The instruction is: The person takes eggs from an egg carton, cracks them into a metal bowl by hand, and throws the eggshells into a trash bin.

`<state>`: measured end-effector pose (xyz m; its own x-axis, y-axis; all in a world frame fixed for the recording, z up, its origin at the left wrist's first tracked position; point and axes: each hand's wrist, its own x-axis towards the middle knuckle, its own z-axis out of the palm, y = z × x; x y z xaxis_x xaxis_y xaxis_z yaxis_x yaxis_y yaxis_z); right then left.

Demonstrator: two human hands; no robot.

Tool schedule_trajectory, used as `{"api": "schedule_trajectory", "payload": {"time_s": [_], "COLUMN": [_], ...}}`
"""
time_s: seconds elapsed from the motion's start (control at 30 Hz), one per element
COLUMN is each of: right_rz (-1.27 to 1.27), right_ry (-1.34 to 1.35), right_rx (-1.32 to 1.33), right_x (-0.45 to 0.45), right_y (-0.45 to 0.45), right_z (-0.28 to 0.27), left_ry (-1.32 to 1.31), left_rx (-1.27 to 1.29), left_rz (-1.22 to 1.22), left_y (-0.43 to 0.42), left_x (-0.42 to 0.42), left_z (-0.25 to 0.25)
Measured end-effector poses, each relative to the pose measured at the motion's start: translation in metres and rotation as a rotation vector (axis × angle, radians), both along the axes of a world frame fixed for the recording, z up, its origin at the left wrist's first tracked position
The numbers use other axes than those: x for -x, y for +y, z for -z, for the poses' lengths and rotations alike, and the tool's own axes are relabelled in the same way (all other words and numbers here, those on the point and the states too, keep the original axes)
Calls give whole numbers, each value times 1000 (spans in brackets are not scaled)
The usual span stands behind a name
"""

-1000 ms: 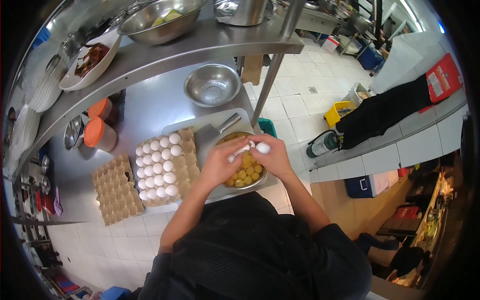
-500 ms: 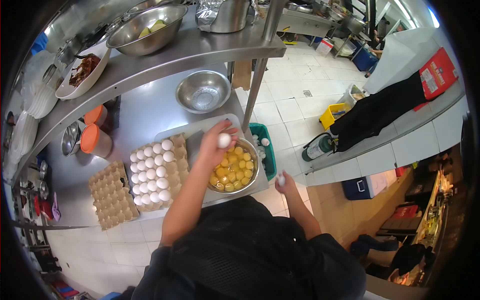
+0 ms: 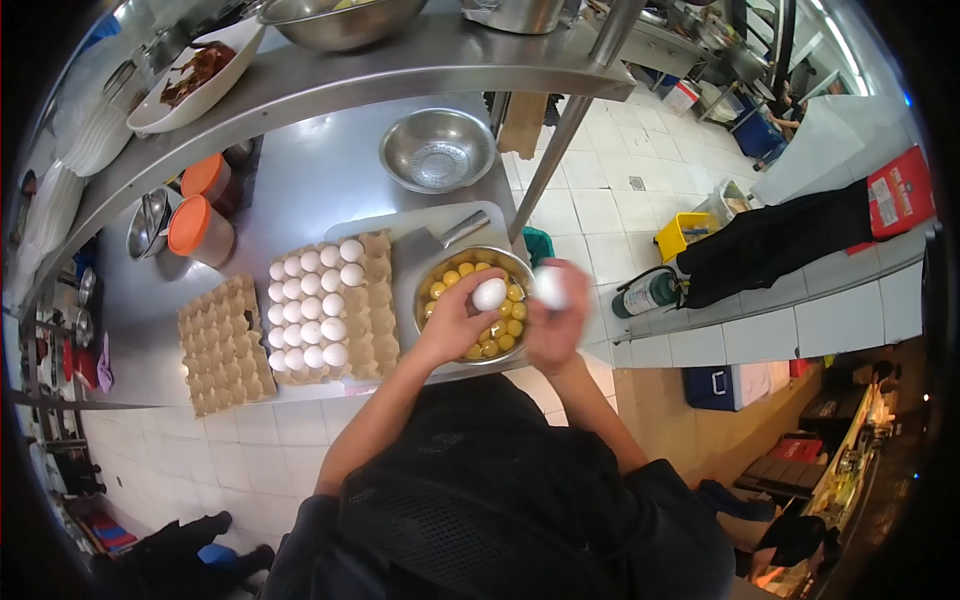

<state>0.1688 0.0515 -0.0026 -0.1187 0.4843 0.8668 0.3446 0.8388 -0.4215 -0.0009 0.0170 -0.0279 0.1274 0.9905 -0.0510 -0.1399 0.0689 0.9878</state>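
Observation:
My left hand (image 3: 455, 322) is closed around a white egg (image 3: 489, 294) above a steel bowl (image 3: 424, 283) with many yolks in it. My right hand (image 3: 558, 335), blurred by motion, grips another white egg (image 3: 550, 287) just beside it, over the bowl's right edge. To the left, a cardboard egg tray (image 3: 376, 300) carries rows of white eggs, its right side bare. A second egg tray (image 3: 225, 345) without eggs lies further left. Behind the yolk bowl, a broad-bladed knife (image 3: 465, 229) rests on a pale cutting board (image 3: 368, 228).
A steel bowl (image 3: 437, 150) stands at the back of the steel table. Orange-lidded tubs (image 3: 200, 232) are at the left. A steel shelf (image 3: 400, 75) and its post (image 3: 560, 150) rise above the table. A teal bin (image 3: 539, 245) sits beyond the right edge.
My right hand has come up and left from beside the table to the bowl. My left hand, still holding its egg, has shifted right and lower. The camera view has tilted.

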Motion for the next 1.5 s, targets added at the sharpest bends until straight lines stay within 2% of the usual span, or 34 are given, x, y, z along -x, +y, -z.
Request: {"api": "schedule_trajectory", "payload": {"time_s": [0.07, 0.1, 0.17, 0.2, 0.27, 0.3, 0.33, 0.4, 0.47, 0.53, 0.6, 0.67, 0.7, 0.77, 0.9, 0.97, 1.07, 1.1, 1.17, 1.3, 1.37, 1.4, 1.43, 1.5], "right_rz": [-210, -223, -219, -218, -453, -443, -442, -474, -412, -432, -445, -462, -460, -428, -416, -370, -356, -363, -301, -273, -302, -198, -204, -111], "right_ry": [-331, -336, -59, -59, 547, 628, 638, 400, 303, 217, 204, 182, 189, 121, 76, -43, -145, -148, -175, -257, 198, 234, 435, 539], "right_rx": [362, 356, 521, 520, 1103, 1231, 1213, 1440, 1404, 1407, 1383, 1131, 1129, 1032, 1100, 981, 855, 861, 648, 509, 770, 825, 785, 817], "right_x": [14, 17, 19, 19, 18, 21, 20, 16, 23, 23, 19, 19, 19, 18, 16, 15, 12, 13, 18, 16, 6, -5, -16, -37], "right_y": [-8, -10, -8, -6, 3, 7, 12, 18, 21, 23, 27, 22, 24, 28, 29, 29, 25, 21, 14, 26, 32, 32, 42, 52], "right_z": [-7, -4, 1, 2, -2, -10, -11, -14, -17, -20, -17, -14, -8, 7, 17, 21, 13, 7, -4, 4, 21, 4, 12, 21], "left_ry": [-77, -37, -46, -46, -158, -67, -59, 128, 145, 263, 242, 255, 260, 370, 481, 642, 713, 712, 719, 627, 594, 658, 837, 1196], "left_rx": [19, -10, -42, -43, -4, 26, 13, -40, -148, -68, -32, 20, 19, -148, -167, -218, -268, -261, -367, -195, -314, -240, -190, -168], "left_rz": [-18, -20, -45, -45, -62, -74, -62, -86, -141, -98, -139, -213, -208, -218, -192, -168, -90, -94, -115, -83, -213, -291, -372, -465], "left_y": [0, 0, 0, -1, -1, 0, 4, 10, 19, 21, 24, 24, 25, 25, 24, 26, 28, 28, 29, 29, 41, 43, 41, 32], "left_x": [5, 8, 11, 12, 17, 21, 25, 29, 27, 29, 29, 30, 30, 27, 30, 35, 45, 45, 43, 44, 62, 84, 107, 158], "left_z": [-1, 6, 10, 8, -2, -7, -14, -28, -31, -44, -37, -26, -19, -10, -14, -18, -28, -29, -33, -55, -43, -44, -46, -14]}}
